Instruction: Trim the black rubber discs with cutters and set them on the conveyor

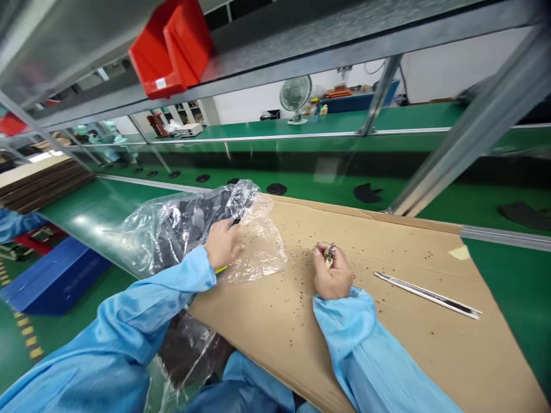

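Note:
My left hand (222, 244) reaches over a clear plastic bag (262, 246), fingers apart and slightly blurred. Dark flat pieces (185, 226) fill the bag's far left part, and one dark edge shows by my fingertips; I see no firm grip on it. A bit of yellow (221, 269) peeks out under that hand. My right hand (333, 275) is closed around a small brass-coloured metal tool (329, 256), whose exact kind I cannot make out. Beneath both hands lies a brown cardboard sheet (267, 304), sprinkled with tiny dark scraps.
A slim white-and-black strip-like object (428, 295) rests on the cardboard at right. Beyond it, a green conveyor belt (318, 201) carries black pieces (367, 193). A metal post (465, 126) and a shelf with a red bin (172, 51) stand close. Left is a blue box (55, 278).

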{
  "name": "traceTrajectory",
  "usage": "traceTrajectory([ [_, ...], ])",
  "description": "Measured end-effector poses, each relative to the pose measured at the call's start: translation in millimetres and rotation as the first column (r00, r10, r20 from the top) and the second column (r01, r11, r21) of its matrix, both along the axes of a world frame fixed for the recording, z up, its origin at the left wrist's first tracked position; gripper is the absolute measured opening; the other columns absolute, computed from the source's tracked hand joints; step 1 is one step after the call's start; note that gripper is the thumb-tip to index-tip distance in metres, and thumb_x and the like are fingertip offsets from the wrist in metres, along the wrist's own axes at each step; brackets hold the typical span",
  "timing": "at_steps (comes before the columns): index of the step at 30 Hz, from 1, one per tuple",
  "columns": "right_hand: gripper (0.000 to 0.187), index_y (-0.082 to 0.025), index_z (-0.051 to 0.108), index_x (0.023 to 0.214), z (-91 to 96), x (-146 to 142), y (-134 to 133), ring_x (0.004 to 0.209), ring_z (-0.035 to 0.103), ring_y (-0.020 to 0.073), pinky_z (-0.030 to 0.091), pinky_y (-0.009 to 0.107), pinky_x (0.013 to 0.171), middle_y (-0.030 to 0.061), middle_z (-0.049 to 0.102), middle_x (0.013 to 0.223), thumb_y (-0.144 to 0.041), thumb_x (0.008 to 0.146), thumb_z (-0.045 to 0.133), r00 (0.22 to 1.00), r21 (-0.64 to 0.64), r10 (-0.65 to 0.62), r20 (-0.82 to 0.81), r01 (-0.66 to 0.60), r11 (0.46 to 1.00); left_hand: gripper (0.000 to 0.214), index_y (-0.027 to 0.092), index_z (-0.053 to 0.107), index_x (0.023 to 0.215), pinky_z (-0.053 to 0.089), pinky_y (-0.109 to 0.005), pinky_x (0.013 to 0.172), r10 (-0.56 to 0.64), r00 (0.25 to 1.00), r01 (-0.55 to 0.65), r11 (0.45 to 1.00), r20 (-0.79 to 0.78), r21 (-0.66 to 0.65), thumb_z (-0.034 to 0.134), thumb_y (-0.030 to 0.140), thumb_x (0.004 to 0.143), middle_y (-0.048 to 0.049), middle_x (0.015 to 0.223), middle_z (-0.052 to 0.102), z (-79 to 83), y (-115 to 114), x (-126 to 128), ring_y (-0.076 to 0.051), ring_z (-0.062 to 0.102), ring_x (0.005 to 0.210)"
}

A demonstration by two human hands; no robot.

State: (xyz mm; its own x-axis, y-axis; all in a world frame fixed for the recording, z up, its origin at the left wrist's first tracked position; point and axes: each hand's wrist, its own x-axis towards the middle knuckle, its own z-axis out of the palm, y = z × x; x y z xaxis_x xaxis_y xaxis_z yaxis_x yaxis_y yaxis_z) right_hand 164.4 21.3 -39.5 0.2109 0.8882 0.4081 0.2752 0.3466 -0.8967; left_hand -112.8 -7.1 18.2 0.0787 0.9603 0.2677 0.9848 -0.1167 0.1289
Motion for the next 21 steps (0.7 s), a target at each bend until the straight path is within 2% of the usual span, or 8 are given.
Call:
traceTrajectory([
  [4, 0.024, -0.017, 0.062, 0.088, 2.7, -2, -3, 0.08, 0.059, 0.02, 0.046, 0.034, 0.08, 0.0059, 0.063, 0.082, -0.038, 0.08, 0.057, 0.999, -0.006, -0.03, 0.011, 0.03, 1.0, 0.08, 0.013, 0.044, 0.13, 0.025, -0.056, 0.101, 0.242, 0.963, -0.241, 0.97, -0.12, 0.018, 0.067, 0.053, 0.065, -0.0237, 0.136, 0.037, 9.8, -42, -59, -0.04, 0.034, 0.125],
  [7, 0.022, -0.017, 0.062, 0.089, 3.6, 0, -3, 0.081, 0.059, 0.0203, 0.047, 0.034, 0.08, 0.0065, 0.063, 0.084, -0.036, 0.081, 0.055, 0.996, 0.051, -0.036, 0.085, 0.032, 0.998, 0.104, 0.012, 0.036, 0.137, 0.026, -0.054, 0.102, 0.106, 0.987, -0.118, 0.988, -0.119, -0.095, 0.07, 0.064, 0.054, -0.0254, 0.141, 0.029, 10.8, -73, -82, -0.042, 0.029, 0.129],
  [9, 0.022, -0.017, 0.061, 0.092, 4.6, 2, -4, 0.083, 0.06, 0.021, 0.047, 0.034, 0.08, 0.0076, 0.063, 0.087, -0.035, 0.082, 0.055, 0.971, 0.134, 0.043, 0.234, -0.076, 0.988, 0.112, 0.014, 0.034, 0.139, 0.023, -0.055, 0.104, -0.023, 0.993, 0.004, 0.986, -0.112, -0.168, 0.072, 0.066, 0.048, -0.0246, 0.145, 0.025, 8.0, -91, -89, -0.043, 0.024, 0.131],
  [11, 0.025, -0.017, 0.061, 0.098, 5.8, 0, -7, 0.091, 0.059, 0.0231, 0.047, 0.036, 0.083, 0.0097, 0.064, 0.095, -0.035, 0.082, 0.056, 0.869, 0.185, 0.192, 0.455, -0.303, 0.935, 0.104, 0.017, 0.037, 0.138, 0.021, -0.056, 0.105, -0.054, 0.993, 0.034, 0.982, -0.105, -0.184, 0.071, 0.065, 0.052, -0.0226, 0.145, 0.027, 4.2, -105, -97, -0.042, 0.025, 0.132],
  [14, 0.033, -0.018, 0.057, 0.111, 7.1, -15, -18, 0.108, 0.054, 0.0271, 0.044, 0.041, 0.092, 0.0124, 0.059, 0.119, -0.035, 0.083, 0.056, 0.581, 0.078, 0.364, 0.728, -0.598, 0.798, 0.071, 0.018, 0.049, 0.13, 0.027, -0.051, 0.104, -0.012, 0.999, 0.008, 0.993, -0.031, -0.12, 0.063, 0.055, 0.07, -0.0193, 0.139, 0.039, -1.3, -115, -111, -0.036, 0.035, 0.128],
  [16, 0.036, -0.018, 0.055, 0.117, 8.1, -33, -25, 0.108, 0.055, 0.0284, 0.044, 0.044, 0.09, 0.0128, 0.056, 0.125, -0.032, 0.084, 0.055, 0.419, -0.041, 0.404, 0.813, -0.652, 0.757, 0.05, 0.019, 0.058, 0.12, 0.033, -0.046, 0.103, -0.009, 0.998, 0.014, 0.996, 0.055, -0.084, 0.054, 0.049, 0.079, -0.0158, 0.133, 0.048, -4.3, -116, -122, -0.031, 0.044, 0.122],
  [18, 0.033, -0.018, 0.055, 0.117, 11.5, -51, -29, 0.099, 0.058, 0.0279, 0.046, 0.043, 0.085, 0.0128, 0.062, 0.115, -0.027, 0.086, 0.051, 0.322, -0.128, 0.416, 0.851, -0.64, 0.757, 0.037, 0.021, 0.065, 0.108, 0.038, -0.042, 0.1, -0.009, 0.991, 0.018, 0.998, 0.133, -0.066, 0.047, 0.044, 0.085, -0.0116, 0.121, 0.059, -6.0, -116, -131, -0.026, 0.052, 0.114],
  [21, 0.026, -0.017, 0.06, 0.106, 27.9, -67, -27, 0.088, 0.061, 0.0248, 0.046, 0.038, 0.081, 0.011, 0.067, 0.096, -0.02, 0.087, 0.043, 0.321, -0.139, 0.421, 0.849, -0.632, 0.763, 0.035, 0.021, 0.067, 0.1, 0.04, -0.04, 0.099, 0.031, 0.984, -0.035, 0.999, 0.177, 0.015, 0.046, 0.046, 0.085, -0.0099, 0.106, 0.065, -4.5, -117, -142, -0.024, 0.058, 0.105],
])
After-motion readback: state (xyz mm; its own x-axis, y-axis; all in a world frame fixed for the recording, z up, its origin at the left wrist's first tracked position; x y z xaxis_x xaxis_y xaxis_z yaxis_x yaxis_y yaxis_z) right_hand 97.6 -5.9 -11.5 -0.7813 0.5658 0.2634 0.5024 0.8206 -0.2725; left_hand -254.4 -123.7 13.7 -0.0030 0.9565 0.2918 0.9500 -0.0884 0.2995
